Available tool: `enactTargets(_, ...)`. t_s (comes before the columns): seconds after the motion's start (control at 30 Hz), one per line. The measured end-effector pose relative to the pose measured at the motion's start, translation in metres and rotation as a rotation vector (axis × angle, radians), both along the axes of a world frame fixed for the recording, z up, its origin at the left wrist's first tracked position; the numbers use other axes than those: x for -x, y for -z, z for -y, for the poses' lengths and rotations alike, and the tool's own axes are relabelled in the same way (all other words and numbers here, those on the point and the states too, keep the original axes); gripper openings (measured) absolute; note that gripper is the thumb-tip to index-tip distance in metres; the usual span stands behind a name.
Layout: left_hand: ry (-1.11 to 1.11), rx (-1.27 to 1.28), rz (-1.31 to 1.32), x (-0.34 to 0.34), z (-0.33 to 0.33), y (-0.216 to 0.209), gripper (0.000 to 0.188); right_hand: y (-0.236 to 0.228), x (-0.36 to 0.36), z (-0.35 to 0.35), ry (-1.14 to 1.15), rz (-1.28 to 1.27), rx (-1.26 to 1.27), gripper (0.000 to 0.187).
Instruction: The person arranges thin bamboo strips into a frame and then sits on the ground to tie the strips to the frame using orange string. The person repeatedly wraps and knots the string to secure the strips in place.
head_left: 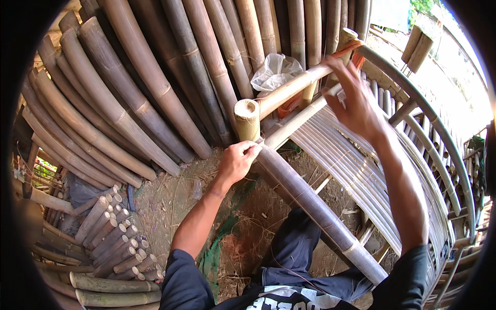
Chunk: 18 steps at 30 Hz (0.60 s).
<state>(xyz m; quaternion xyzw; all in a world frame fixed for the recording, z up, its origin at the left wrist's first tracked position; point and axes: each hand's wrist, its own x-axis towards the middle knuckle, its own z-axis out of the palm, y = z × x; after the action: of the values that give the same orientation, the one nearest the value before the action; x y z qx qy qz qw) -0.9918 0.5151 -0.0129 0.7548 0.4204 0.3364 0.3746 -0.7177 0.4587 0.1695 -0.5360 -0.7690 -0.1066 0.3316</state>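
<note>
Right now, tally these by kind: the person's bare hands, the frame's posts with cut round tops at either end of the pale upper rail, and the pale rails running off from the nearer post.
Bare hands: 2 (left hand, right hand)
Frame posts: 2 (nearer post, farther post)
Pale rails: 2 (upper rail, lower rail)
Total: 6

Daylight pours in from the upper right, bleaching the ground outside (452,70) to near white, while deep shadow fills the gaps between the leaning bamboo poles (163,89). A bright glare catches the pale slats (352,166). Motion blur smears the right hand (357,106); the left hand (237,163) looks crisper. Fisheye distortion bows straight lines toward the rim, black closes in at both sides, and a brown shape (28,222) at far left is out of focus.
</note>
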Motion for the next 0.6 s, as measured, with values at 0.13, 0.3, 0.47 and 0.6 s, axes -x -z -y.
enactTargets(0.13,0.289,0.172,-0.321,0.022,-0.014,0.045,0.035,0.117,-0.053,0.116,0.098,-0.112,0.367,0.048)
enactTargets(0.3,0.315,0.002,-0.796,0.075,-0.029,0.042,0.032,0.194,-0.069,0.255,0.478,-0.609,0.786,0.049)
enactTargets(0.47,-0.446,-0.610,-1.188,0.133,-0.129,0.016,0.048,0.216,-0.055,0.313,0.436,-0.626,0.730,0.048)
enactTargets(0.6,-0.629,-0.722,-1.096,0.133,-0.138,-0.002,0.064,0.226,-0.041,0.342,0.525,-0.727,0.768,0.041)
